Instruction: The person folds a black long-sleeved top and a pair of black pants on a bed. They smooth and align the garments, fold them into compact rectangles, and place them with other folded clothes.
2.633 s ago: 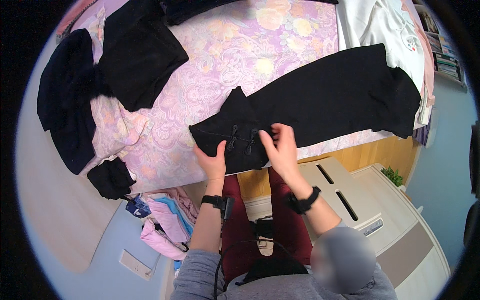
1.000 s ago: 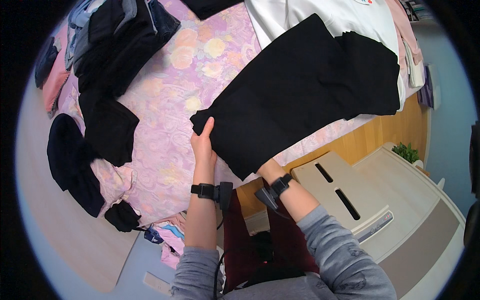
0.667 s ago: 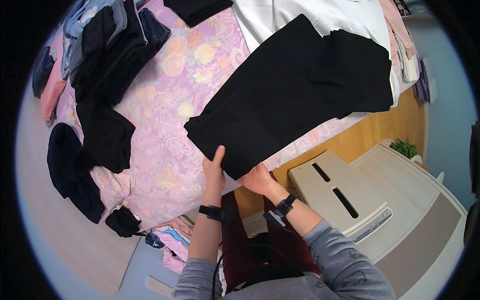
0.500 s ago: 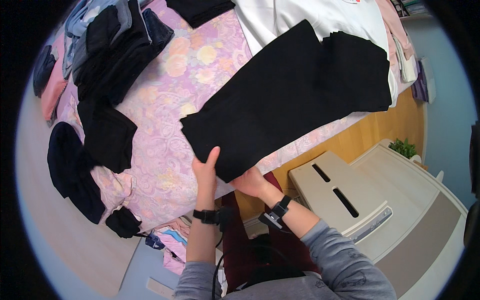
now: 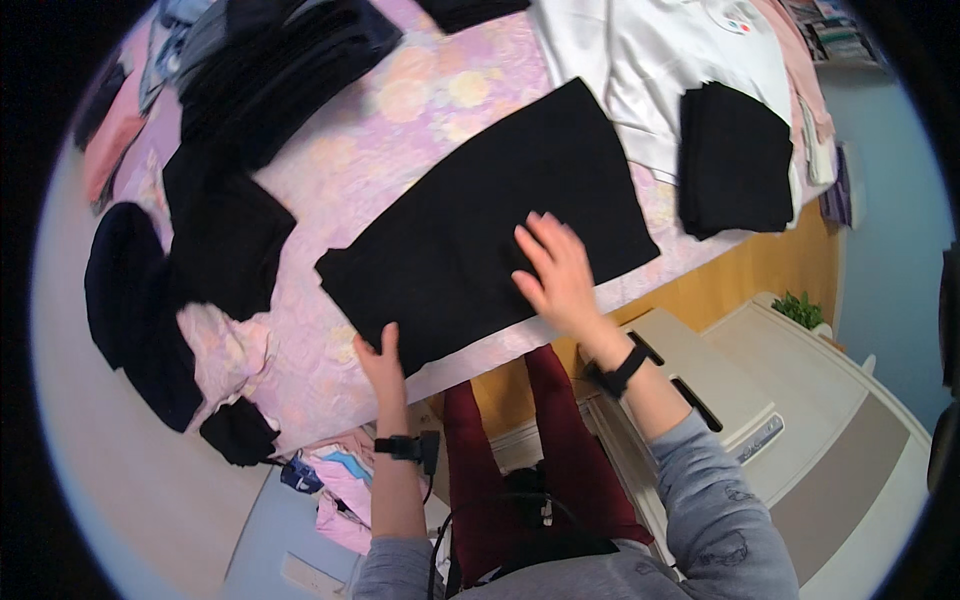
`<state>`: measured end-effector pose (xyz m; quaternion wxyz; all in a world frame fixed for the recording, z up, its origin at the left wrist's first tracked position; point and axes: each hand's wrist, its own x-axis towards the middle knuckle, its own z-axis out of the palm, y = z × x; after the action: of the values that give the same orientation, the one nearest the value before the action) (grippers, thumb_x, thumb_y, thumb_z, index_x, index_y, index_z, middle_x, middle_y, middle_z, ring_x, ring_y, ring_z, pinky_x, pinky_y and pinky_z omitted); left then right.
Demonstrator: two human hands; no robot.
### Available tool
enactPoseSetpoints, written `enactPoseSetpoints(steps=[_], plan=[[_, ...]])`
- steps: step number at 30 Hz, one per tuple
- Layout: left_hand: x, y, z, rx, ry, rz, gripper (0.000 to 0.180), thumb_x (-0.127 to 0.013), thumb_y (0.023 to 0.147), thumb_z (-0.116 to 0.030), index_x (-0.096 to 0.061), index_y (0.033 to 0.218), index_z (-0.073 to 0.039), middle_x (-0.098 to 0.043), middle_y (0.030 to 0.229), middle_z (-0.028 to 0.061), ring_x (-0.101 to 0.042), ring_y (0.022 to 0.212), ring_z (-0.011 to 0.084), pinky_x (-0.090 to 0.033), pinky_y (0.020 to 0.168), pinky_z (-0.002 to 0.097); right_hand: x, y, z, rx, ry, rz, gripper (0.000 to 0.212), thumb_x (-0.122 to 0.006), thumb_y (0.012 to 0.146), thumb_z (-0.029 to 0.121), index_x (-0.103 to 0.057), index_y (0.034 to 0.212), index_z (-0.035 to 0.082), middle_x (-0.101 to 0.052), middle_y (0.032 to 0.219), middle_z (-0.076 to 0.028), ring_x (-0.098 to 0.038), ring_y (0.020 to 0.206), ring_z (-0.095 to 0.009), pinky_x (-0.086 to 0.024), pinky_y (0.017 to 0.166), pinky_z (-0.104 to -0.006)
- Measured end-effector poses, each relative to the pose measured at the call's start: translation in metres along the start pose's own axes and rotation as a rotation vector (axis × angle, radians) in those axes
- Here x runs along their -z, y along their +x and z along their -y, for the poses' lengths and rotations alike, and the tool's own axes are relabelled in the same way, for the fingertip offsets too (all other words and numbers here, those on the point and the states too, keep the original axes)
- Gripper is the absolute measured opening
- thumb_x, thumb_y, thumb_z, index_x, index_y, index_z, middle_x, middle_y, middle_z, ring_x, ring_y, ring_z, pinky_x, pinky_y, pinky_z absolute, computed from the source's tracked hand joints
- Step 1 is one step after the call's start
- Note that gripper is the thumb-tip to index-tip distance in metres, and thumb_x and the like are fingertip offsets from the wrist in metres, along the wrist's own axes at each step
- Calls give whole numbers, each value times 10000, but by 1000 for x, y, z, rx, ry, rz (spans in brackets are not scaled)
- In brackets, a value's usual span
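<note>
Lying flat on the flowered sheet [image 5: 330,175], along its near edge, is our black garment [image 5: 470,220]. Our right hand [image 5: 563,283] is over its middle, the fingers open and spread — whether they touch it, we cannot tell. Our left hand [image 5: 383,370] is at its near left corner — if it pinches there, we also cannot tell. To the right, a folded black pile [image 5: 735,160] lies partly on the white garment [image 5: 655,70].

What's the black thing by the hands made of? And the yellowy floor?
The black garment looks like soft, matte cloth: it lies flat and hardly shines; knit or woven, I can't tell. The floor seems smooth wood, or wood-look boards: it's honey-coloured with faint lines.
</note>
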<state>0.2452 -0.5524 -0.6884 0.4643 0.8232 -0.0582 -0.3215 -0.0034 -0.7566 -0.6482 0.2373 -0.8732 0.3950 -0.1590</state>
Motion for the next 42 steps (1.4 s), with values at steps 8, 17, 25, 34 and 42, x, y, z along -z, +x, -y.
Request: enactPoseSetpoints(steps=[8, 17, 25, 34, 42], plan=[[11, -1, -26, 49, 38, 185, 495, -727, 893, -193, -492, 1262, 38, -577, 1165, 94, -540, 1065, 175, -433, 951, 285, 8, 24, -67, -671, -552, -167, 639, -578, 941, 416, -432, 1437, 40, -383, 1487, -234, -339, 1383, -412, -256, 1103, -597], [27, -9, -26, 47, -178, 410, 607, -707, 871, -86, -394, 1381, 16, -514, 1330, 117, -505, 1201, 207, -405, 1041, 327, -88, 37, 141, -126, -14, 139, 790, -629, 887, 471, -371, 1463, -5, -325, 1521, -262, -296, 1417, -433, -256, 1136, -546], [24, -60, 20, 201, -90, 225, 397, -598, 823, 34, -565, 1219, 18, -675, 1010, 112, -647, 858, 216, -523, 777, 376, -82, 37, 95, -160, 157, 157, 723, -627, 920, 402, -367, 1472, 14, -312, 1538, -245, -321, 1421, -387, -345, 1106, -462], [41, -76, 42, -323, 674, 219, 131, -577, 881, -145, -583, 914, -18, -639, 787, 225, -619, 727, 439, -485, 639, 533, -94, 31, 88, -112, 69, 164, 682, -571, 957, 387, -340, 1494, 36, -277, 1565, -213, -293, 1442, -361, -327, 1112, -457], [50, -68, 30, -470, 714, 343, 148, -617, 877, -126, -568, 952, -8, -616, 858, 190, -626, 769, 375, -516, 670, 454, -97, 33, 91, -109, 12, 178, 673, -545, 973, 390, -330, 1497, 28, -280, 1563, -217, -300, 1435, -372, -325, 1107, -461]])
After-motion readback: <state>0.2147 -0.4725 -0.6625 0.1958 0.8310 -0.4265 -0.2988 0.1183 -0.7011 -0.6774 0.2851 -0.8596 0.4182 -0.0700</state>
